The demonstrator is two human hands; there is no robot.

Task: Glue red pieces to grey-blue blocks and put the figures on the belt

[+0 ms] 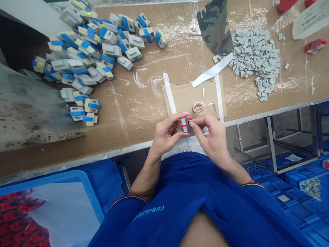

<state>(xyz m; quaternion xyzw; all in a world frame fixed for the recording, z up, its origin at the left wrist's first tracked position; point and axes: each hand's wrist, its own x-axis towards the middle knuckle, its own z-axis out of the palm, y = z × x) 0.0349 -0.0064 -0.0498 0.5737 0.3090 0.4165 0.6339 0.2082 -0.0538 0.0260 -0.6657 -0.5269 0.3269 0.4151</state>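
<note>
Above the table's front edge, my left hand [164, 136] grips a small red toy vehicle [184, 125] with light blue windows. My right hand [212, 134] pinches a small grey piece [190, 124] against the toy's right side; fingertips partly cover it. Just beyond the hands lies a flat cardboard sheet [182, 94] with white tape strips along its sides. On that sheet stands a small round cup [196, 110] with a cotton swab [207, 105] resting across it. Another cotton swab [203, 93] reaches up from the cup's far side.
Many white, blue and yellow toy vehicles [87, 51] are heaped at the left. Small grey pieces [257, 55] form a pile at the right, beside a camouflage cloth [214, 25]. Another red toy [315, 46] lies far right. A blue crate [88, 185] holds red toys below left.
</note>
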